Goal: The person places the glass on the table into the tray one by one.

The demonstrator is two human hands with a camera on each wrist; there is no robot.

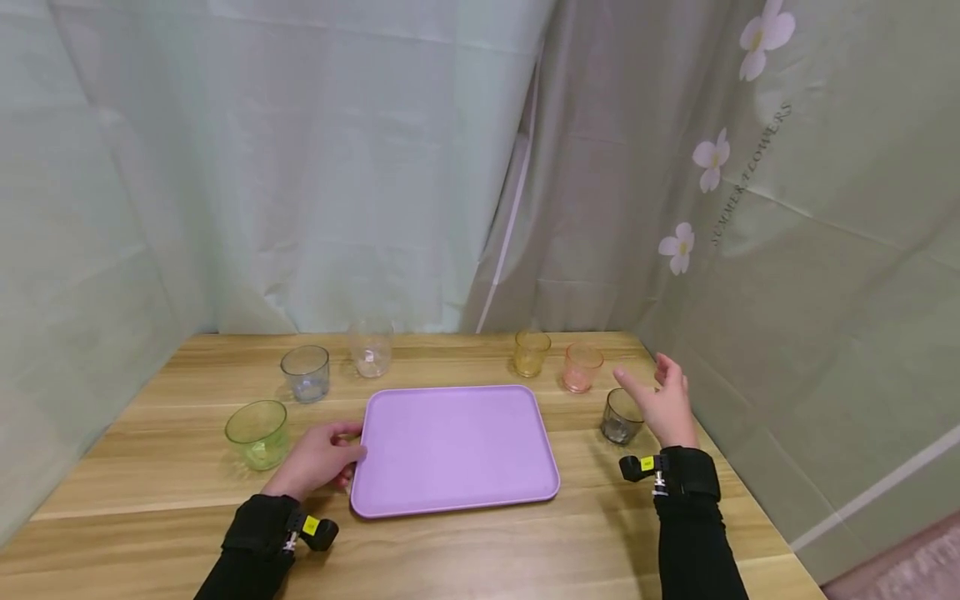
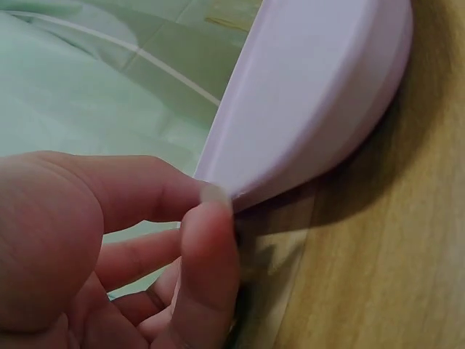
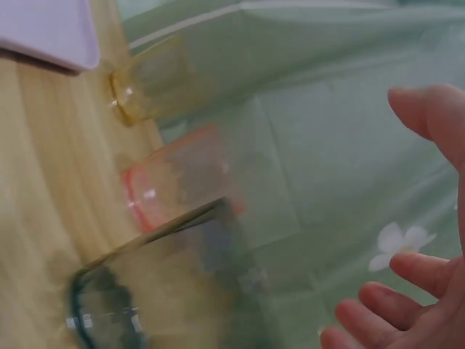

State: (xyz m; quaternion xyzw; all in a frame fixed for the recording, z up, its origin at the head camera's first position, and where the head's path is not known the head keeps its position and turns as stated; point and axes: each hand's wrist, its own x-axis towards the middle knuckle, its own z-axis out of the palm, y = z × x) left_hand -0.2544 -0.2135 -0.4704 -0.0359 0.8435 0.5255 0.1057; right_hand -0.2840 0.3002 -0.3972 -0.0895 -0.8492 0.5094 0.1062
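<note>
A purple tray (image 1: pixel 457 450) lies on the table, and my left hand (image 1: pixel 322 457) pinches its left edge. The left wrist view shows that thumb (image 2: pixel 209 254) and forefinger meeting at the rim of the tray (image 2: pixel 290 94). My right hand (image 1: pixel 667 408) is raised just right of a dark grey glass (image 1: pixel 622 421), thumb and fingers spread. In the right wrist view the grey glass (image 3: pixel 160 291) stands apart from the fingers (image 3: pixel 392 305), with nothing held. Beyond it are a pink glass (image 1: pixel 581 371) and a yellow glass (image 1: pixel 531 357).
Left of the tray stand a green glass (image 1: pixel 260 437), near my left hand, and a blue-grey glass (image 1: pixel 307 377). A clear glass (image 1: pixel 371 354) is behind the tray's left corner. Pale curtains (image 1: pixel 360 183) enclose the wooden table (image 1: pixel 465 550) at the back and sides.
</note>
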